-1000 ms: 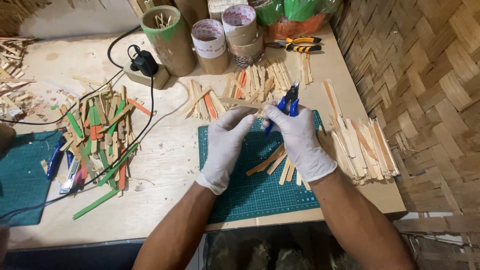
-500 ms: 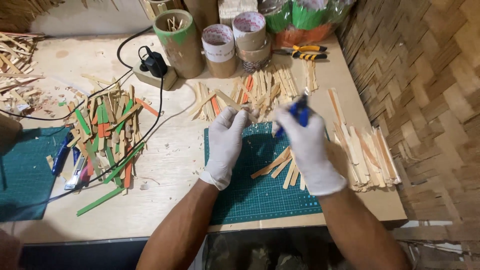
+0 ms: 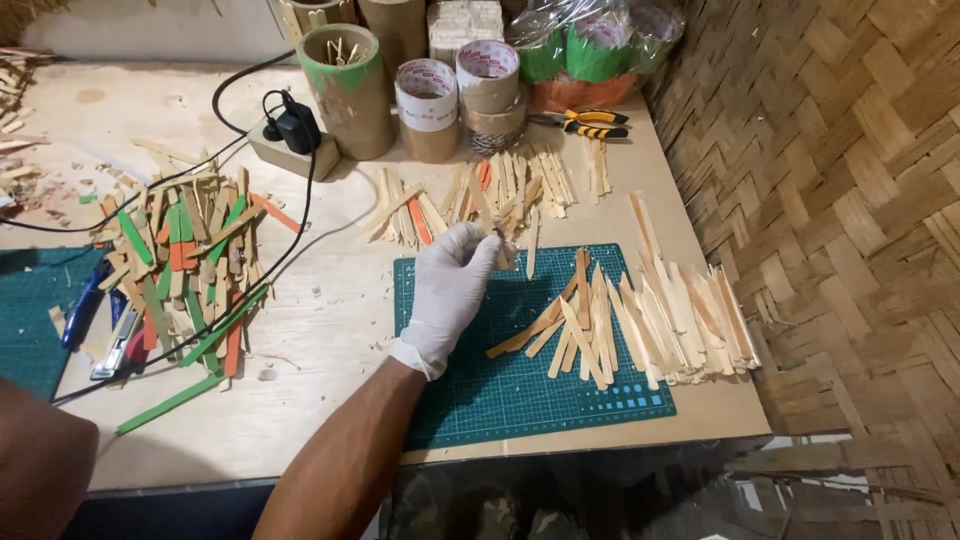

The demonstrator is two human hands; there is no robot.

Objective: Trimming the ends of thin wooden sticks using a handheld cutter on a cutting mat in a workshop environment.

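Observation:
My left hand (image 3: pixel 447 290), in a white glove, hovers over the upper edge of the green cutting mat (image 3: pixel 500 400). Its fingertips pinch a thin pale bamboo strip (image 3: pixel 487 212) that points up toward a row of loose strips (image 3: pixel 510 190) lying past the mat. My right hand is out of view. A fan of plain bamboo strips (image 3: pixel 585 320) lies on the mat to the right of my hand.
More plain strips (image 3: pixel 690 315) lie at the table's right edge, beside a woven bamboo wall (image 3: pixel 850 200). Green and orange painted sticks (image 3: pixel 185 265) are piled at left under a black cable. Behind stand a bamboo tube (image 3: pixel 350 95), tape rolls (image 3: pixel 427 108), pliers (image 3: pixel 592 123) and a power plug (image 3: pixel 296 130).
My right hand, which held a blue cutter beside the left hand, has gone out of view. The left hand stays at the mat's top edge with a strip.

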